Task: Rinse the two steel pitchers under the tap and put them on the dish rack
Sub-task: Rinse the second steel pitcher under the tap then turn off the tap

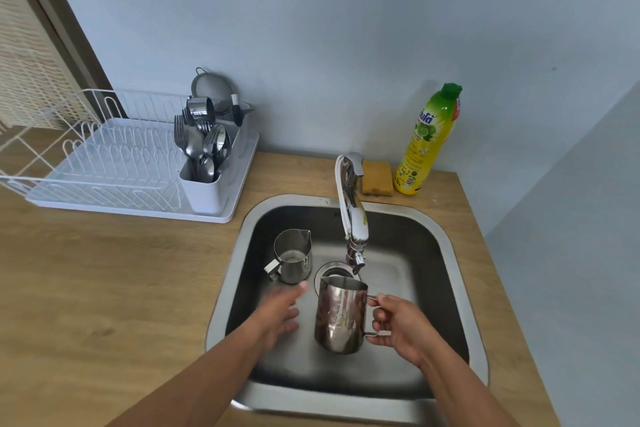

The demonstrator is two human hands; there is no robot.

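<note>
My right hand (398, 326) grips the handle of the larger steel pitcher (339, 315), holding it upright above the sink (446, 253), just below and in front of the tap spout (356, 253). No water stream is visible. My left hand (280, 312) is open and blurred, hovering to the left of that pitcher with nothing in it. The smaller steel pitcher (292, 256) stands upright on the sink floor at the back left, just beyond my left fingertips. The white dish rack (114, 163) sits on the counter to the left.
A cutlery holder (204, 163) full of forks and spoons fills the rack's right end, with a strainer behind it. A yellow sponge (376, 178) and a dish-soap bottle (427, 139) stand behind the sink by the wall. Wooden counter (104, 288) surrounds the sink.
</note>
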